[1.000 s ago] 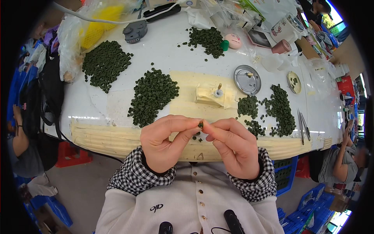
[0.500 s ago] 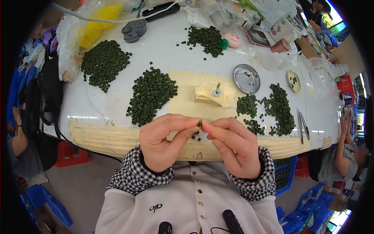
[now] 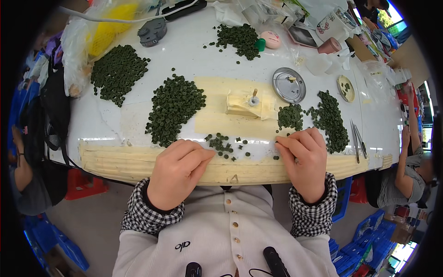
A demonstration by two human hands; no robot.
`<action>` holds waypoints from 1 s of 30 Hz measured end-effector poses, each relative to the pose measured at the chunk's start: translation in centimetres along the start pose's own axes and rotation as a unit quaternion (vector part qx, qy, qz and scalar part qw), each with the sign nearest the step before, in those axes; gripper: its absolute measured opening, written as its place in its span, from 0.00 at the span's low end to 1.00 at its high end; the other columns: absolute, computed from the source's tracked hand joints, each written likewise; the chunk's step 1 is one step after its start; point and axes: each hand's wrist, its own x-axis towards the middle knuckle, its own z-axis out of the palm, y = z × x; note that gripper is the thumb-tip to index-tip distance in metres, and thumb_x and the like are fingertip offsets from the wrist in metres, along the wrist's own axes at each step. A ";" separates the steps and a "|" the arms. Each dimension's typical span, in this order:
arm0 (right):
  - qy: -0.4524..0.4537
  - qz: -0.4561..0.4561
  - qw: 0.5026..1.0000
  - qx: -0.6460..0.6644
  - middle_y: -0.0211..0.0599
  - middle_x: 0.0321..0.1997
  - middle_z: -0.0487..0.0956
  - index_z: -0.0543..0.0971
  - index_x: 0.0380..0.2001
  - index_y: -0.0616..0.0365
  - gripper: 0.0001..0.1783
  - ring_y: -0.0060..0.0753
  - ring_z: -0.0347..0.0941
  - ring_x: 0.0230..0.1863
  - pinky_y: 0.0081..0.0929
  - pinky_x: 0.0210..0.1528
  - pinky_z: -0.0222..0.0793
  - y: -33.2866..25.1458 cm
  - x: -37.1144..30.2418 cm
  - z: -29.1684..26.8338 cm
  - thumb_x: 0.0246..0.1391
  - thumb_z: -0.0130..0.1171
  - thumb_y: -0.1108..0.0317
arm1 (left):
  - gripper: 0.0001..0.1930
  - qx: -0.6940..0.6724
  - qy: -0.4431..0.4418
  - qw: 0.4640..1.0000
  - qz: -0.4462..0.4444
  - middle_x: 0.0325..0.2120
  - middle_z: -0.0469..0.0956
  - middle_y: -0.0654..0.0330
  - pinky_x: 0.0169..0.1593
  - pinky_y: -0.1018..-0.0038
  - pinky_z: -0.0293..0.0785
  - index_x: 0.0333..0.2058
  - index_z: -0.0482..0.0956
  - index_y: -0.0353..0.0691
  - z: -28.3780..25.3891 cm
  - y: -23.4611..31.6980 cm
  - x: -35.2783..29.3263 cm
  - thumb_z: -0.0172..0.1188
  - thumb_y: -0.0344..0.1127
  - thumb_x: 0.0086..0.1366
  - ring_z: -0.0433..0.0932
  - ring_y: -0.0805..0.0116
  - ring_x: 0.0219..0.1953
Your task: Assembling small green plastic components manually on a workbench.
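My left hand (image 3: 181, 171) is at the table's front edge, thumb and fingertips pinched together; whatever they hold, if anything, is too small to make out. On the right, my right hand (image 3: 304, 159) is also in a pinch, its fingertips low over the tabletop, their contents unclear. Between the hands lies a loose scatter of small dark green pieces (image 3: 219, 144), mostly round and button-like. Beyond my left hand spreads a larger heap of green pieces (image 3: 175, 108). A smaller group of pieces (image 3: 290, 116) lies just past my right hand, beside another pile (image 3: 330, 122).
A tape-wrapped block (image 3: 242, 105) with an upright peg stands mid-table. Behind it are a round metal dish (image 3: 289, 85) and another green pile (image 3: 240, 40). Tweezers (image 3: 355, 141) lie at right, near a small yellowish dish (image 3: 345, 88). Far left holds another heap (image 3: 119, 74).
My hands were together, pinching a small green piece between them. They have since moved apart, left and right, uncovering the scattered pieces on the table.
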 end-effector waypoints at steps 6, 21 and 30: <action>0.019 -0.029 0.997 -0.066 0.32 0.27 0.74 0.79 0.27 0.58 0.07 0.37 0.69 0.34 0.34 0.38 0.64 -1.1 -0.1 0.7 0.41 0.66 0.73 | 0.09 -0.040 0.066 0.996 -0.032 0.29 0.79 0.57 0.31 0.75 0.72 0.34 0.80 0.33 0.5 -0.4 -0.3 0.64 0.18 0.53 0.76 0.64 0.27; -0.002 0.026 0.995 0.101 0.40 0.29 0.75 0.74 0.27 0.63 0.08 0.45 0.69 0.32 0.35 0.34 0.66 -1.3 -0.1 0.7 0.43 0.62 0.82 | 0.06 0.187 0.133 0.971 -0.072 0.25 0.71 0.58 0.33 0.68 0.66 0.30 0.80 0.36 -1.3 -1.3 0.4 0.66 0.23 0.51 0.69 0.60 0.30; 0.044 -0.006 0.983 0.177 0.41 0.29 0.78 0.80 0.34 0.64 0.10 0.39 0.75 0.29 0.28 0.29 0.71 -2.7 -0.1 0.9 0.44 0.64 0.83 | 0.04 0.177 0.122 0.971 -0.106 0.24 0.72 0.58 0.34 0.67 0.67 0.27 0.78 0.35 -1.5 -1.2 0.5 0.65 0.24 0.53 0.70 0.60 0.30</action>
